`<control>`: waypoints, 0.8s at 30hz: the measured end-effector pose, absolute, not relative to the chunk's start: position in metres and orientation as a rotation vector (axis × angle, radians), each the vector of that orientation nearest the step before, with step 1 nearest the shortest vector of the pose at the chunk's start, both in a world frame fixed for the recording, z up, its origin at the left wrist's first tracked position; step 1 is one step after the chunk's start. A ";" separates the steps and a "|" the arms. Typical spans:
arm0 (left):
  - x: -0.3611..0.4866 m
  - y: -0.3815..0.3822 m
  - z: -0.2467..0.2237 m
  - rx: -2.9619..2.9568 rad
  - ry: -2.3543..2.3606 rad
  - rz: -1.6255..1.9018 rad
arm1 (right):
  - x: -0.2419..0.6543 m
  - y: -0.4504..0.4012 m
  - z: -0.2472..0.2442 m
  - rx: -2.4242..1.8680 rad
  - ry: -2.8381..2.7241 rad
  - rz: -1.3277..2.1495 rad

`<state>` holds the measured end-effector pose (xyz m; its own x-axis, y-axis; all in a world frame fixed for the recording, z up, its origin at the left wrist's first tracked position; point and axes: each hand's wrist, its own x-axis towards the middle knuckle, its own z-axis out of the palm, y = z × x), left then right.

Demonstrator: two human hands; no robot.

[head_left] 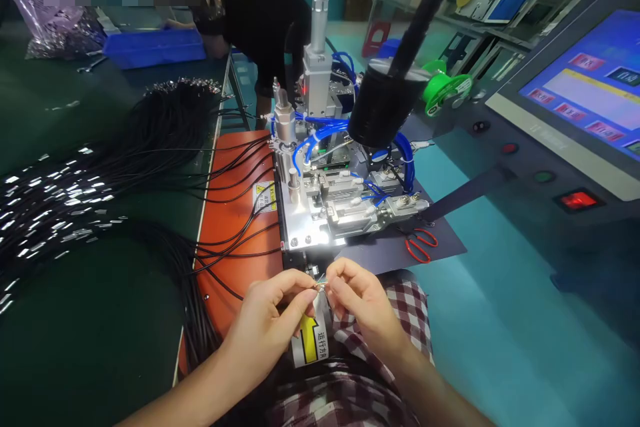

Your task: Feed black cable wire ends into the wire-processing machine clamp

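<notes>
Just in front of the machine (345, 207), my left hand (283, 310) and my right hand (357, 293) meet with fingertips pinched. Between them are thin, light-coloured wire ends (321, 283); my left thumb and forefinger are closed on them from the left, my right fingers from the right. Exactly how each fingertip grips is too small to tell. Below my hands a label with a yellow arrow (311, 340) shows. Black cables (240, 247) run over the orange board (225, 213) towards the machine's left edge.
Bundles of black cables (160, 127) lie on the dark green table (100, 347). Red-handled scissors (420, 245) rest right of the machine. A black cylinder (377, 103) hangs over it. A screen (590, 87) stands at right. Behind, a person in black (265, 7) is near a blue tray (155, 48).
</notes>
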<state>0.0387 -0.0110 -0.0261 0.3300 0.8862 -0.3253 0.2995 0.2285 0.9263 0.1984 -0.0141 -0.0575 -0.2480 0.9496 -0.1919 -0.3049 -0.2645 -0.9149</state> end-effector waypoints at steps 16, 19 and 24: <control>0.039 -0.010 -0.027 1.198 1.146 0.653 | 0.191 -0.023 -0.070 -1.062 -0.987 1.605; 0.039 -0.007 -0.028 1.070 1.128 0.647 | 0.190 -0.026 -0.070 -1.084 -1.021 1.591; 0.040 -0.004 -0.029 0.990 1.143 0.655 | 0.186 -0.028 -0.071 -1.149 -1.044 1.548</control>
